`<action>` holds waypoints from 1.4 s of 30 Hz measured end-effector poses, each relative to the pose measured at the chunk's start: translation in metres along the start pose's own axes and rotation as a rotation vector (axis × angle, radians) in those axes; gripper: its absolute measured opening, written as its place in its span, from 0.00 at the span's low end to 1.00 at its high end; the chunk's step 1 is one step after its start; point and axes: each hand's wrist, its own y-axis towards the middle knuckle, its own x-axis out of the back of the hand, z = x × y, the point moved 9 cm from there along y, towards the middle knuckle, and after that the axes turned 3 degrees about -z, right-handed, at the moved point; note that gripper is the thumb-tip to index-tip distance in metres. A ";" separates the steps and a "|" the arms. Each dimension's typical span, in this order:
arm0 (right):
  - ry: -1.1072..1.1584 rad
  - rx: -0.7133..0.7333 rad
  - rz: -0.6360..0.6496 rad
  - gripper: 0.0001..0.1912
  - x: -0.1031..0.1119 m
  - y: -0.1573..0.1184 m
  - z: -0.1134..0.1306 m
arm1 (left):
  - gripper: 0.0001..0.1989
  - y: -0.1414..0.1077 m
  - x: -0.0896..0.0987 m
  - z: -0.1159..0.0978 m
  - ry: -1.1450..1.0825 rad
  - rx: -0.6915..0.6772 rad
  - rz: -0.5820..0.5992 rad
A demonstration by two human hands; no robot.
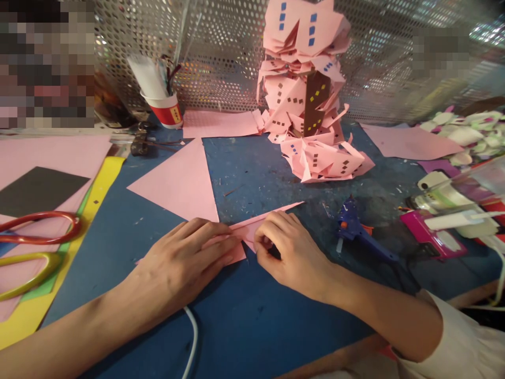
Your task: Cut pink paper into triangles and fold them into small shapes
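Note:
A pink paper piece (245, 231) with a narrow folded strip along its upper edge lies on the blue table (236, 321). My left hand (185, 255) rests on its left part, palm down with fingers stretched out. At the right part, my right hand (286, 247) pinches the paper near the fold, with fingers curled and thumb against them. Just beyond my left hand lies a flat pink paper triangle (181, 181). To the right of my right hand is a blue glue gun (357, 231).
A pile of folded pink papers with coloured squares (323, 152) stands at the back. Red-handled scissors (73, 227) and coloured sheets lie left. Behind stands a paper cup (169, 110); a magenta box (434, 237) is right. A white cable (193, 337) runs near the front.

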 end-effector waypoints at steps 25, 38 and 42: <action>-0.039 0.012 0.006 0.06 0.000 0.001 0.002 | 0.13 0.000 -0.003 0.001 0.033 -0.018 0.005; -0.028 0.018 0.008 0.06 0.000 0.002 0.003 | 0.13 -0.002 -0.005 0.003 0.021 0.011 0.037; -0.039 0.010 0.019 0.06 -0.001 0.002 0.002 | 0.13 -0.002 -0.004 0.002 0.022 0.007 0.032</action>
